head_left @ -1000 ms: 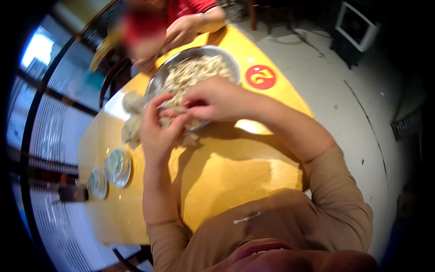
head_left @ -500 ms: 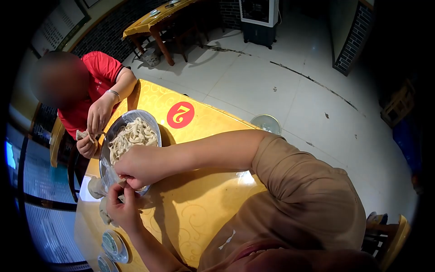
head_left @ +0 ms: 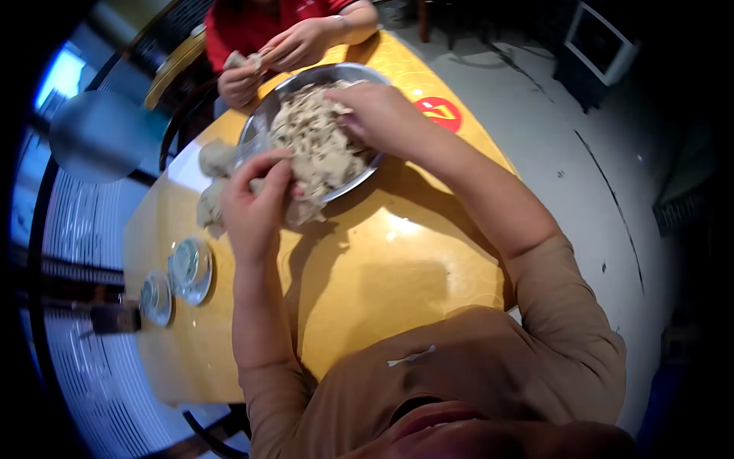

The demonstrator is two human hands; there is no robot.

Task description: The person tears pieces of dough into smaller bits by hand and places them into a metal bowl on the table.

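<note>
A metal bowl (head_left: 358, 182) holds a heap of pale, torn dough-like pieces (head_left: 310, 134). My right hand (head_left: 378, 115) reaches over the heap from the right, its fingertips at the pieces and spread apart, with nothing visible held. At the bowl's near left side, my left hand (head_left: 260, 195) is closed, thumb and fingers pinched around a small pale piece that is mostly hidden. Clear plastic film (head_left: 306, 212) hangs by the bowl's near rim. Left of my left hand lie two greyish, rounded lumps (head_left: 217, 158), the nearer partly covered by it.
Across the yellow table (head_left: 367, 298), a person in a red shirt (head_left: 229, 34) holds a pale piece in both hands. Cups on saucers (head_left: 189, 264) stand at the table's left. A red number disc (head_left: 440, 114) lies right of the bowl.
My hands have moved apart: the right has gone from beside the left to over the heap. The view has shifted, and the bowl now appears further right and higher.
</note>
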